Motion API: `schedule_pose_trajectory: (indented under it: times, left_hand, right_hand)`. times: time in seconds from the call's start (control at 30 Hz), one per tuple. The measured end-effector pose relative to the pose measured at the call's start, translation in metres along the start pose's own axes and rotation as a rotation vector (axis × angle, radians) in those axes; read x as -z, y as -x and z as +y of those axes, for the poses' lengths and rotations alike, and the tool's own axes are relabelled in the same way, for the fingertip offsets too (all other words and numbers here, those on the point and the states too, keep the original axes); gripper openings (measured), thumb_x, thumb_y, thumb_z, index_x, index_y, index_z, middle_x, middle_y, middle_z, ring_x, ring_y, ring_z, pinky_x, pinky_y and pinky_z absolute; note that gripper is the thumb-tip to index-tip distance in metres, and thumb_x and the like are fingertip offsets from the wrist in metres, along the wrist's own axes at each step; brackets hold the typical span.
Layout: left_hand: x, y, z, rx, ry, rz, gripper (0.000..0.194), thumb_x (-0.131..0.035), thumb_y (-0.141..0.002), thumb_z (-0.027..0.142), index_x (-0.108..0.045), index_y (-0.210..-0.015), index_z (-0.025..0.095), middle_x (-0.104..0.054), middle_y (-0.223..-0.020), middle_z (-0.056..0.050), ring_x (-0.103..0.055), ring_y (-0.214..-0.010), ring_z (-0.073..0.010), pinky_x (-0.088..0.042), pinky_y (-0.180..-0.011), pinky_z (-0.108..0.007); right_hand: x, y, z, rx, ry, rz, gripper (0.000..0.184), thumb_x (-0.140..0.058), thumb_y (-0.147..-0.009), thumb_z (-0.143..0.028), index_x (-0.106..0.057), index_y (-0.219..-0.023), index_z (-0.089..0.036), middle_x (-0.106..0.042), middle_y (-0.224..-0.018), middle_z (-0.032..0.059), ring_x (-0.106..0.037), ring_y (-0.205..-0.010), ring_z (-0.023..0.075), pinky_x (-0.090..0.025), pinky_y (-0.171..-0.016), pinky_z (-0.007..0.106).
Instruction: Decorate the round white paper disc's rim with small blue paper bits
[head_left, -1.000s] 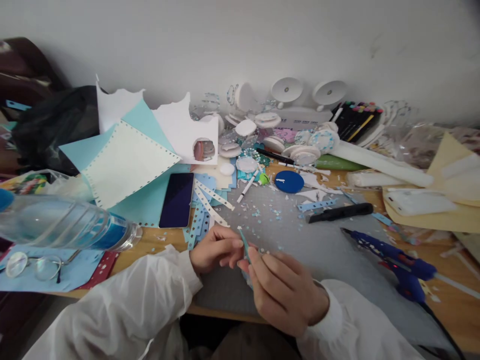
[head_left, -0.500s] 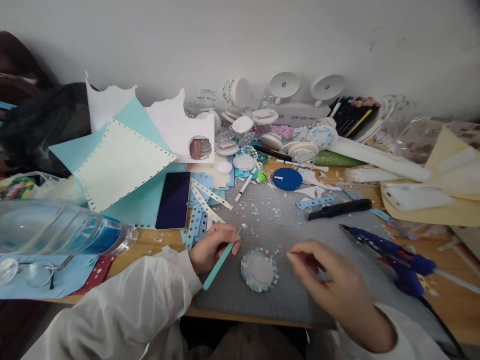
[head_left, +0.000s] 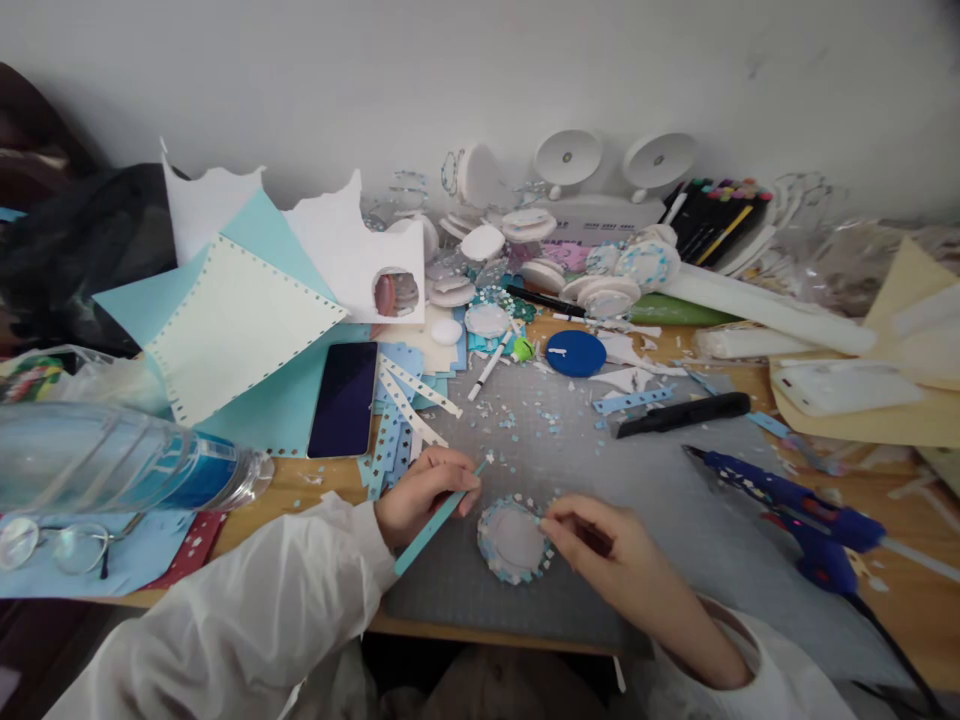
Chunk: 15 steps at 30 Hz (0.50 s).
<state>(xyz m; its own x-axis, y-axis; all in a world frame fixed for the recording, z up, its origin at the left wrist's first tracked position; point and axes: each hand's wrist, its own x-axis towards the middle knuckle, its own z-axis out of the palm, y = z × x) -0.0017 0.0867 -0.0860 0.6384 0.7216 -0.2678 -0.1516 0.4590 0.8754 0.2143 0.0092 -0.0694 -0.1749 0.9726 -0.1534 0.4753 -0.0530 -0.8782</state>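
Note:
My left hand (head_left: 422, 494) is closed around a thin teal stick (head_left: 437, 518) whose tip points up and to the right. A round white disc (head_left: 513, 540) edged with small blue and white bits lies on the grey cutting mat (head_left: 660, 510) just in front of me. My right hand (head_left: 606, 553) rests at the disc's right edge, thumb and fingertips pinched together against the rim. Whether anything sits in that pinch is too small to see. Both arms wear white sleeves.
A black phone (head_left: 343, 398) lies left of the mat beside perforated paper strips. A blue glue gun (head_left: 787, 505) and a black knife (head_left: 679, 413) lie to the right. A plastic water bottle (head_left: 112, 455) and glasses (head_left: 52, 545) sit at the left. Paper sheets, white discs and markers crowd the back.
A second ago both hands held the stick together near my chest. My right hand let go, swung out to the right, then came back to the disc's edge. The disc now lies uncovered.

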Motion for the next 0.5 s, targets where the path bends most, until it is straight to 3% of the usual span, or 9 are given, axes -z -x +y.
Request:
schedule_pose_trajectory:
  times: [0.27, 0.5]
  left_hand:
    - [0.001, -0.001, 0.001, 0.027, -0.013, -0.019, 0.029, -0.057, -0.069, 0.031, -0.055, -0.046, 0.014, -0.038, -0.039, 0.002, -0.03, -0.04, -0.009, -0.018, -0.045, -0.027]
    - [-0.001, -0.001, 0.004, 0.029, -0.02, -0.021, 0.029, -0.058, -0.068, 0.03, -0.054, -0.044, 0.014, -0.041, -0.041, 0.0, -0.033, -0.041, -0.0097, -0.019, -0.046, -0.027]
  right_hand:
    - [-0.003, -0.007, -0.003, 0.033, -0.009, 0.12, 0.026, -0.054, -0.088, -0.037, -0.063, -0.072, -0.018, -0.053, -0.055, -0.0023, -0.049, -0.05, 0.0107, -0.039, -0.044, 0.02]
    - [-0.011, -0.012, 0.001, -0.014, -0.074, 0.115, 0.028, -0.053, -0.088, -0.041, -0.068, -0.082, -0.018, -0.064, -0.065, 0.001, -0.056, -0.056, 0.0131, -0.045, -0.05, 0.022]
